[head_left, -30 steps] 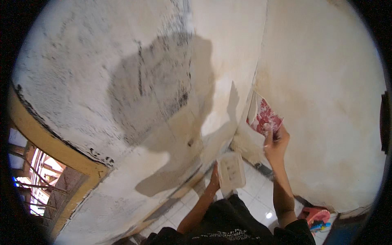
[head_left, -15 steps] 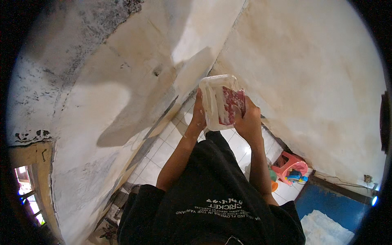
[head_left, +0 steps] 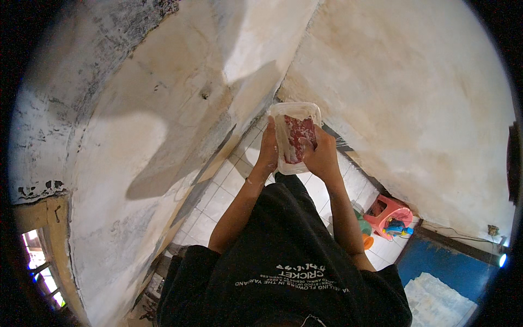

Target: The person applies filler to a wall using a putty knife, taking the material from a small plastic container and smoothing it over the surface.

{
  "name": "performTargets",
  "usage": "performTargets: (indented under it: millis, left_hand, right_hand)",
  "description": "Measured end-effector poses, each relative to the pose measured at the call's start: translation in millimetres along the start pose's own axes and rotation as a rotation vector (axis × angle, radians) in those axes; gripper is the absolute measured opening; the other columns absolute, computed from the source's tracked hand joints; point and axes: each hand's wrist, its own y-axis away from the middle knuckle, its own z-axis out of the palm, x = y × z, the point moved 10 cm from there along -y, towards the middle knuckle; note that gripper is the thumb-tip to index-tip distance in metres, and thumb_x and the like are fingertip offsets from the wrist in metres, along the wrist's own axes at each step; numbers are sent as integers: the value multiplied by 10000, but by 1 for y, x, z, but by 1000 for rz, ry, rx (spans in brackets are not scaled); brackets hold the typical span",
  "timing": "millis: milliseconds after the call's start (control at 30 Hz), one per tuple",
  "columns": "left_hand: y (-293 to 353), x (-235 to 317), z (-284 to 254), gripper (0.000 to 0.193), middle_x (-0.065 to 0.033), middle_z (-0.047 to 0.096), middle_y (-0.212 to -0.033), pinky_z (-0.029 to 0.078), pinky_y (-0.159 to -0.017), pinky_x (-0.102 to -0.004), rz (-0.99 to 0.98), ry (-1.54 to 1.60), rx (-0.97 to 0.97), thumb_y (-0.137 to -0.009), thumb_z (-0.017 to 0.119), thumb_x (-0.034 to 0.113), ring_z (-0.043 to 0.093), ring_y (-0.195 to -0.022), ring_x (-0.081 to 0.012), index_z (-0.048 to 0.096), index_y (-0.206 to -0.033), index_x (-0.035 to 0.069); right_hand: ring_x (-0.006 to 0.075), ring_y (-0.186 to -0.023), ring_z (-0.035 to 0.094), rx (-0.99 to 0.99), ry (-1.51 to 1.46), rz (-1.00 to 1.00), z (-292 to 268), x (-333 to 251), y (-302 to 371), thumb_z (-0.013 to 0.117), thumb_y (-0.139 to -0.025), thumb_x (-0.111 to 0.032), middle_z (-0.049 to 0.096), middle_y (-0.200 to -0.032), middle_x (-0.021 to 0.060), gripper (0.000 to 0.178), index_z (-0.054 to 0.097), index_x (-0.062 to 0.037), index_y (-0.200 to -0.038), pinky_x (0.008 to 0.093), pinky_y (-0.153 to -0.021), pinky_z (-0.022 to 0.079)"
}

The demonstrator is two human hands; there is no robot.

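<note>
In front of my body, near the wall corner, a clear plastic tub [head_left: 281,124] with whitish paste smeared inside it is held up. My left hand [head_left: 267,148] grips the tub's left side, fingers wrapped round and beneath it. A flat dark red scraper [head_left: 298,132], streaked with the same paste, lies over the tub's opening. My right hand [head_left: 323,155] is closed on the scraper, thumb on top; its other fingers are mostly hidden. White specks of paste stick to my left hand and wrist.
Patchy plastered walls, a left wall [head_left: 158,103] and a right wall [head_left: 403,103], meet ahead. White floor tiles [head_left: 218,204] lie below. Rightward stand a pink plastic stool [head_left: 385,211] and an orange container [head_left: 368,241], beyond them a blue panel [head_left: 430,256]. A window [head_left: 39,261] is lower left.
My right hand and the red scraper have moved left, further into the tub's opening. The tub has tilted slightly, and my left hand keeps its hold.
</note>
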Motion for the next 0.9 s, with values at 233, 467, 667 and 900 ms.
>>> performTargets:
  millis: [233,467,667,900]
  left_hand:
    - [-2,-2,-2,734,-139,584,-1109,514,-822,-327,41,-66,12,-913,313,626,607,-958,-204,451,-1240,-17]
    - [-8,-10,-18,683,-126,599,-1061,509,-812,-307,19,-196,37,-936,311,588,614,-911,-182,490,-1191,-20]
    - [-6,-4,-40,681,-115,589,-1085,511,-802,-330,64,-265,201,-927,339,592,609,-923,-193,465,-1236,-2]
    - [-22,-2,-55,673,-112,575,-1127,512,-839,-412,8,64,135,-902,380,606,591,-993,-247,430,-1302,66]
  right_hand:
    - [140,-807,603,-71,-205,67,7,33,5,540,-796,71,669,-884,119,216,589,53,-1005,281,-744,469]
    - [132,-835,600,-128,-522,265,24,82,11,560,-833,27,656,-952,81,236,590,51,-1066,293,-778,486]
    - [173,-889,630,-206,-944,445,31,101,19,582,-858,-67,644,-1003,109,320,542,86,-1136,316,-820,512]
    - [205,-954,617,-198,-1173,279,-2,69,-31,604,-871,-161,611,-1092,134,431,480,103,-1189,317,-847,494]
